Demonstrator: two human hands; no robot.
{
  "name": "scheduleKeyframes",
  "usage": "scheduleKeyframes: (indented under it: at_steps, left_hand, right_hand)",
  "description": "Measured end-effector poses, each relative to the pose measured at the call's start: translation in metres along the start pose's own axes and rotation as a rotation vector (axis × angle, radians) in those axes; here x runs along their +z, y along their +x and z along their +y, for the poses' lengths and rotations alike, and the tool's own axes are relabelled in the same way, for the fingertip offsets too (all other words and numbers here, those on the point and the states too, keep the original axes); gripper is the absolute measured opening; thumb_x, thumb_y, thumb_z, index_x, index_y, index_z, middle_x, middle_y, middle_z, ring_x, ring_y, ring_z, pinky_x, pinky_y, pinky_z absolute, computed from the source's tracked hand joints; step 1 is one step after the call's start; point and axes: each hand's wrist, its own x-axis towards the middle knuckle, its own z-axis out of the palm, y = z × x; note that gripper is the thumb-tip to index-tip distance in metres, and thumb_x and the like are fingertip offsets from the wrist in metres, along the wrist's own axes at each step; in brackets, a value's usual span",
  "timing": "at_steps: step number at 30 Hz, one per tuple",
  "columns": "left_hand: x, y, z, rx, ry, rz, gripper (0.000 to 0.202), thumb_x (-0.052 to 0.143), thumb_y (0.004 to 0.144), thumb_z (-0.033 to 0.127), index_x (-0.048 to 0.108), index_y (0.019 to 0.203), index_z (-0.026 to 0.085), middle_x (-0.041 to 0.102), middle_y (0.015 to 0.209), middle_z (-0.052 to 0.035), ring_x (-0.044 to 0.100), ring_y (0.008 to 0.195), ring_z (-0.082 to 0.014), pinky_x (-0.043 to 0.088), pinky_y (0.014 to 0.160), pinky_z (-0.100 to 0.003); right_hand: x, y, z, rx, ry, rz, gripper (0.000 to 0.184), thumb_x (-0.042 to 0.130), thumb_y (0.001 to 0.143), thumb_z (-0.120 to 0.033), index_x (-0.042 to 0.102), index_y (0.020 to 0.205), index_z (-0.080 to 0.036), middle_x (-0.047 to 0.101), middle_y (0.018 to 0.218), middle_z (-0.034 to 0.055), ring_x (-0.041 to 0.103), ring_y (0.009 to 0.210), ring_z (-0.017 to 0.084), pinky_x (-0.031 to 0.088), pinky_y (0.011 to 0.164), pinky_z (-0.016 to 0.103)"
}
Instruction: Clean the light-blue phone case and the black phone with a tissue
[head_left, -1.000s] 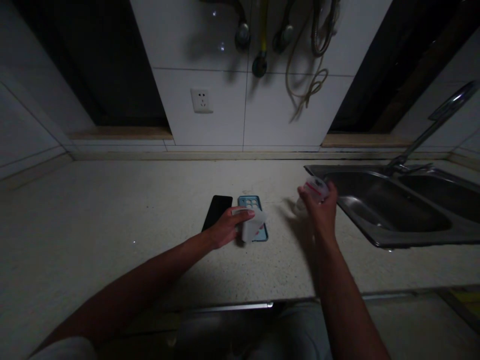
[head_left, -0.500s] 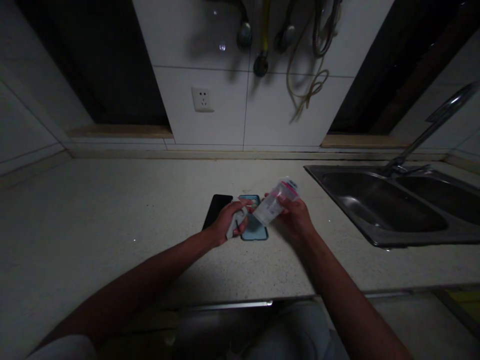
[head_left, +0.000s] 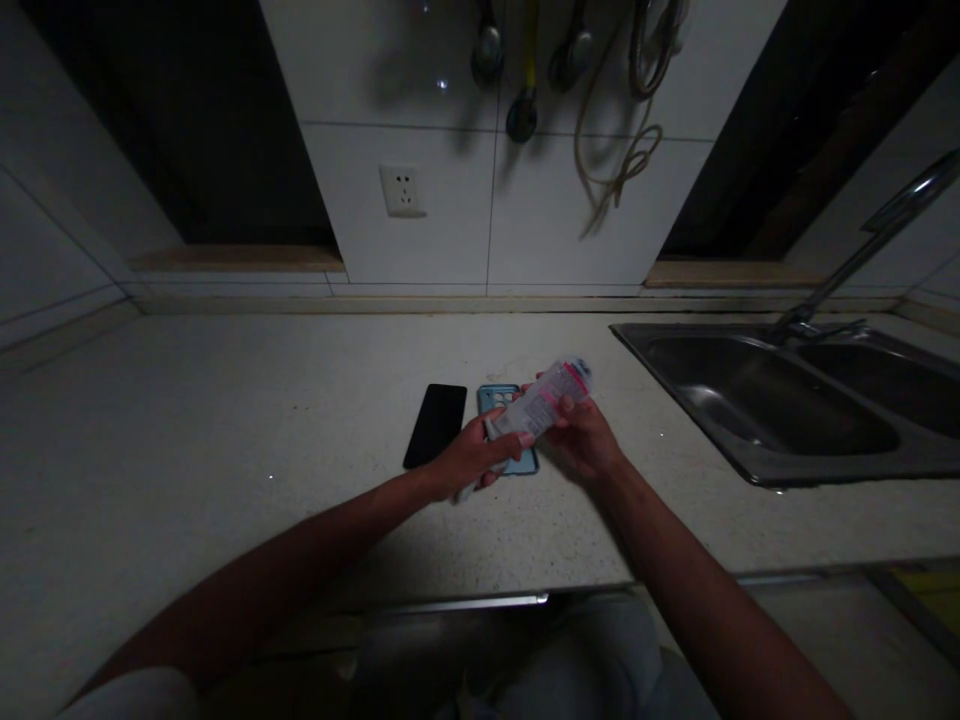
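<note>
Both of my hands meet over the middle of a pale speckled countertop point(head_left: 225, 420). My right hand point(head_left: 586, 440) grips a small clear plastic bottle point(head_left: 541, 398) with a pink label band, tilted with its cap end toward the left. My left hand point(head_left: 471, 457) is closed, its fingers pinched on the bottle's left end, and a pale cloth shows under its palm. Beneath the hands lies a blue phone case point(head_left: 507, 424), partly hidden. A black phone point(head_left: 436, 424) rests flat just left of the case.
A steel double sink point(head_left: 757, 410) with a tall tap point(head_left: 855, 260) fills the right side. A wall socket point(head_left: 403, 190), hanging utensils point(head_left: 520, 110) and a coiled cord point(head_left: 626, 165) are on the tiled wall behind. The counter's front edge point(head_left: 465, 602) runs close to my body.
My right hand carried the bottle from beside the sink to the middle. My left hand bunched up the pale cloth, then rose and closed on the bottle's end.
</note>
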Motion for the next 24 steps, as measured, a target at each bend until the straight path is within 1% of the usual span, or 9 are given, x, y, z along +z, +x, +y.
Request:
scheduleKeyframes:
  at_steps: [2,4,7,10,14,17,19,22,24]
  left_hand:
    - [0.001,-0.001,0.002,-0.015,-0.031,-0.077,0.04,0.07,0.08,0.05,0.049,0.093,0.018,0.047,0.056,0.009,0.032,0.033,-0.0019,0.023,0.033,-0.017]
    - [0.0,-0.001,0.004,-0.029,-0.071,-0.128,0.036,0.07,0.08,0.046,0.047,0.09,0.02,0.04,0.051,0.0111,0.028,0.033,-0.002,0.022,0.034,-0.017]
    - [0.001,-0.002,0.005,-0.027,-0.105,-0.158,0.037,0.072,0.078,0.042,0.047,0.094,0.02,0.041,0.054,0.0113,0.028,0.034,-0.0018,0.022,0.034,-0.017]
    - [0.004,-0.003,0.006,-0.013,-0.053,-0.163,0.039,0.074,0.075,0.039,0.051,0.1,0.018,0.047,0.06,0.0089,0.033,0.036,-0.0022,0.024,0.034,-0.017]
    - [0.007,-0.004,0.006,-0.023,-0.084,-0.139,0.041,0.075,0.074,0.036,0.055,0.104,0.018,0.056,0.071,0.0045,0.037,0.038,-0.0017,0.024,0.033,-0.017]
    - [0.004,-0.002,0.005,-0.065,-0.238,-0.097,0.044,0.072,0.079,0.04,0.055,0.113,0.018,0.065,0.084,-0.0016,0.041,0.041,-0.002,0.027,0.036,-0.016]
    - [0.001,0.002,0.004,-0.085,-0.373,-0.032,0.04,0.068,0.082,0.04,0.055,0.111,0.016,0.067,0.09,-0.0062,0.051,0.048,-0.0059,0.034,0.04,-0.017]
    - [-0.003,0.009,0.002,-0.12,-0.552,0.089,0.029,0.065,0.08,0.021,0.056,0.107,0.013,0.068,0.096,-0.012,0.067,0.072,-0.0181,0.052,0.058,-0.026]
    - [-0.003,0.012,0.002,-0.151,-0.649,0.14,0.032,0.061,0.075,0.009,0.056,0.106,0.011,0.068,0.099,-0.0139,0.07,0.086,-0.0228,0.056,0.074,-0.033]
  right_hand:
    - [0.002,0.0,0.002,-0.022,0.006,0.043,0.05,0.089,0.061,-0.05,0.071,0.099,-0.022,0.075,0.094,0.0058,0.071,0.086,0.022,0.06,0.081,0.034]
    - [0.004,0.001,0.004,-0.05,0.01,0.091,0.047,0.088,0.061,-0.051,0.071,0.094,-0.022,0.074,0.09,0.0058,0.07,0.081,0.022,0.061,0.079,0.034]
    - [0.006,0.003,0.005,-0.051,0.015,0.145,0.048,0.088,0.06,-0.051,0.07,0.092,-0.021,0.074,0.09,0.0059,0.07,0.077,0.021,0.061,0.076,0.033]
    - [0.005,0.005,0.004,-0.054,0.095,0.19,0.052,0.085,0.062,-0.057,0.067,0.095,-0.022,0.073,0.088,0.004,0.071,0.077,0.021,0.062,0.075,0.036]
    - [0.002,0.006,0.0,-0.058,0.162,0.175,0.052,0.082,0.066,-0.057,0.064,0.101,-0.023,0.073,0.089,0.0021,0.071,0.079,0.02,0.062,0.076,0.035]
    - [-0.001,0.006,-0.004,-0.105,0.209,0.186,0.05,0.084,0.066,-0.053,0.064,0.101,-0.023,0.073,0.09,0.0009,0.071,0.082,0.018,0.061,0.079,0.033]
    - [-0.003,0.007,-0.009,-0.173,0.254,0.243,0.048,0.086,0.064,-0.047,0.064,0.1,-0.024,0.073,0.09,-0.0008,0.071,0.085,0.017,0.06,0.084,0.033]
    - [-0.006,0.007,-0.016,-0.269,0.241,0.315,0.047,0.088,0.062,-0.041,0.064,0.099,-0.024,0.073,0.092,-0.001,0.071,0.089,0.017,0.059,0.087,0.032]
    - [-0.004,0.005,-0.019,-0.312,0.17,0.322,0.048,0.088,0.062,-0.039,0.065,0.1,-0.022,0.073,0.093,0.0006,0.071,0.088,0.017,0.058,0.086,0.031]
